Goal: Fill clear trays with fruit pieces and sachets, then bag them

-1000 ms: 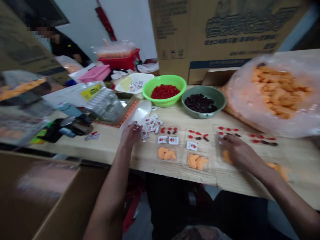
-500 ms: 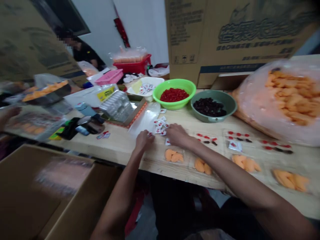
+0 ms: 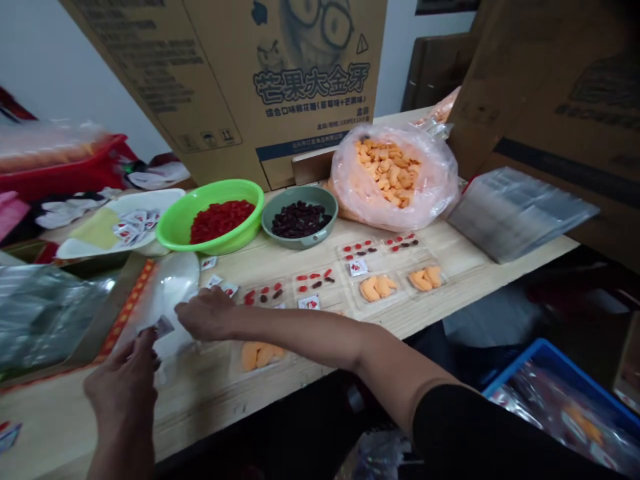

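My left hand (image 3: 123, 387) hovers low at the table's near edge, fingers pinched on a small white-and-red packet (image 3: 163, 326). My right hand (image 3: 205, 313) reaches across to the left, fingers curled down over the loose small packets (image 3: 223, 287) beside a clear plastic bag (image 3: 165, 297); what it grips is hidden. To its right lie several clear trays (image 3: 380, 283) holding orange slices, red and dark pieces, and a packet each.
Behind the trays stand a green bowl (image 3: 173, 230) of red pieces, a grey-green bowl (image 3: 270, 217) of dark pieces, a plastic bag of orange slices (image 3: 390, 173) and large cardboard boxes (image 3: 235, 80). Stacked clear trays (image 3: 515, 213) lie right. A blue crate (image 3: 555, 360) sits below right.
The view has swung right. My right hand moved from the right-hand trays across to the packet pile. My left hand drew back toward me from the pile, now holding a packet.
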`<move>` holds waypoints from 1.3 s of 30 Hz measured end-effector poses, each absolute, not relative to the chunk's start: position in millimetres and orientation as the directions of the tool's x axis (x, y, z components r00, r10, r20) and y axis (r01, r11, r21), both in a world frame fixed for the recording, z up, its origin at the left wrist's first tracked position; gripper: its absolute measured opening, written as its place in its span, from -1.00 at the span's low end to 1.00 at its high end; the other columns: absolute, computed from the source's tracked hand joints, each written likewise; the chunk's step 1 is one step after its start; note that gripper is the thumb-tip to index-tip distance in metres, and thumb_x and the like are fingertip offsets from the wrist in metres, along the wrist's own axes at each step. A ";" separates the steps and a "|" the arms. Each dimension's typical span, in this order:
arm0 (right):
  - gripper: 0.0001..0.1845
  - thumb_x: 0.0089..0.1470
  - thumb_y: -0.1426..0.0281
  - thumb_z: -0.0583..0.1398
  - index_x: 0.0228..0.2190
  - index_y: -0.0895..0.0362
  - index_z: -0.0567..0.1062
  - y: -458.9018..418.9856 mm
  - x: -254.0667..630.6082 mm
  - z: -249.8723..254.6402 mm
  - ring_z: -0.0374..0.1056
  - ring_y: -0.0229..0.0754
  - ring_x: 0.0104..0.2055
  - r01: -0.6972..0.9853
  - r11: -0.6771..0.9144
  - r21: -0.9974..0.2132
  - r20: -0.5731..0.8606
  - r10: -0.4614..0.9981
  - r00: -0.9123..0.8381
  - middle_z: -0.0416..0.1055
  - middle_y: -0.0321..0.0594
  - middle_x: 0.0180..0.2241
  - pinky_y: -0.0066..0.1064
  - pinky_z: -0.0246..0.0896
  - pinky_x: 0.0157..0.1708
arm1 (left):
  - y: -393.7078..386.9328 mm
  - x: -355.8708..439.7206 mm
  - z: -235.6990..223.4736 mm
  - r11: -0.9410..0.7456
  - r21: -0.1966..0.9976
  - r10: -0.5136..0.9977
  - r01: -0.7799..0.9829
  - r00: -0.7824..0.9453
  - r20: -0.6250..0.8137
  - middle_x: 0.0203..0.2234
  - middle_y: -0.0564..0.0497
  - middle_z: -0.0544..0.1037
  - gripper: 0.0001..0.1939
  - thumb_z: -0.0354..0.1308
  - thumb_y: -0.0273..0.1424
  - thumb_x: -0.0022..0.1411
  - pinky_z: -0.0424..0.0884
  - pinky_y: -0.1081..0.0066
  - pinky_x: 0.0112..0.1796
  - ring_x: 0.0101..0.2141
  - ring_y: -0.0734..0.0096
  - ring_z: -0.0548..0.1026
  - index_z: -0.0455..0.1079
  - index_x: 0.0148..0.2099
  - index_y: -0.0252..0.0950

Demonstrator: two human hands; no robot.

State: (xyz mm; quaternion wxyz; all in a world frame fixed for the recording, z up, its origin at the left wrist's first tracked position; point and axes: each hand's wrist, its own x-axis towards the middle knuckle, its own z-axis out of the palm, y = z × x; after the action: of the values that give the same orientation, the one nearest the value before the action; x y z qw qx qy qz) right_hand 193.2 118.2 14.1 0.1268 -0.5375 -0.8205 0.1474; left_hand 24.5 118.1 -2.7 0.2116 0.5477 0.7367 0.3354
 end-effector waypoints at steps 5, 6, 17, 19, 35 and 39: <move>-0.74 0.03 0.46 0.20 -0.18 0.15 0.44 44.8 313.4 38.7 0.40 -0.14 -0.21 0.757 0.168 -0.631 0.145 0.985 -0.098 0.54 -0.20 -0.19 -0.45 0.17 -0.30 | 91.5 95.3 25.7 0.052 0.914 0.999 0.403 -0.035 -0.041 -0.65 0.22 0.43 -0.64 0.40 -0.07 -0.14 0.18 0.57 -0.62 -0.59 0.49 0.34 0.50 -0.32 -0.14; -0.76 0.01 0.49 0.18 -0.21 0.15 0.46 18.7 346.7 40.0 0.39 -0.16 -0.23 0.748 0.097 -0.657 0.147 0.989 0.001 0.53 -0.22 -0.23 -0.46 0.16 -0.31 | 82.6 118.8 27.8 0.031 0.939 0.997 0.343 0.062 -0.056 -0.66 0.21 0.42 -0.62 0.41 -0.11 -0.17 0.18 0.57 -0.61 -0.61 0.53 0.30 0.50 -0.32 -0.18; -0.70 -0.01 0.56 0.07 -0.29 0.19 0.56 -159.0 552.0 -28.2 0.39 -0.12 -0.30 0.757 -0.351 -0.550 0.116 0.866 0.486 0.52 -0.14 -0.32 -0.36 0.23 -0.24 | -18.6 372.1 -19.7 -0.387 0.802 0.657 0.455 0.747 -0.107 -0.48 0.02 0.55 -0.73 0.18 -0.49 0.16 0.32 0.43 -0.39 -0.47 0.40 0.47 0.52 -0.07 -0.29; -0.67 -0.02 0.58 0.08 -0.26 0.20 0.58 -163.7 551.4 -33.9 0.38 -0.07 -0.18 0.815 -0.296 -0.498 0.173 0.887 0.427 0.50 -0.08 -0.23 -0.31 0.25 -0.11 | -18.8 380.5 -24.0 -0.519 0.673 0.653 0.526 0.753 -0.084 -0.42 -0.01 0.56 -0.74 0.21 -0.47 0.17 0.37 0.37 -0.27 -0.36 0.31 0.51 0.53 -0.07 -0.25; -0.82 0.12 0.26 0.13 -0.34 0.13 0.40 -177.7 549.6 -0.3 0.23 -0.22 -0.44 0.536 -0.172 -0.827 0.189 0.812 0.552 0.35 -0.30 -0.48 -0.41 0.11 -0.44 | -36.4 410.5 27.4 -0.008 0.984 0.496 0.179 0.855 -0.152 -0.05 -0.18 0.49 -0.62 0.06 -0.22 0.31 0.45 0.11 0.01 -0.06 0.17 0.52 0.33 0.10 -0.28; -0.76 0.07 0.19 0.16 -0.42 0.13 0.42 -194.5 587.6 -25.1 0.23 -0.23 -0.48 0.367 -0.350 -0.862 0.009 0.713 0.701 0.36 -0.29 -0.52 -0.44 0.07 -0.51 | -7.9 361.0 11.1 -0.775 0.539 0.439 0.332 0.895 0.080 0.25 -0.26 0.30 -0.62 -0.03 -0.34 0.36 0.07 -0.05 0.28 0.30 -0.08 0.17 0.39 0.13 -0.34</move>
State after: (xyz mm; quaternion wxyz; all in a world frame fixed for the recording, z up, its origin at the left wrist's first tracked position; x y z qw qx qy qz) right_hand 587.6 -194.5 -25.1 0.4594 -0.7996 -0.3379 0.1882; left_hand 361.0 -7.9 11.1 0.2654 0.9366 0.2056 0.1008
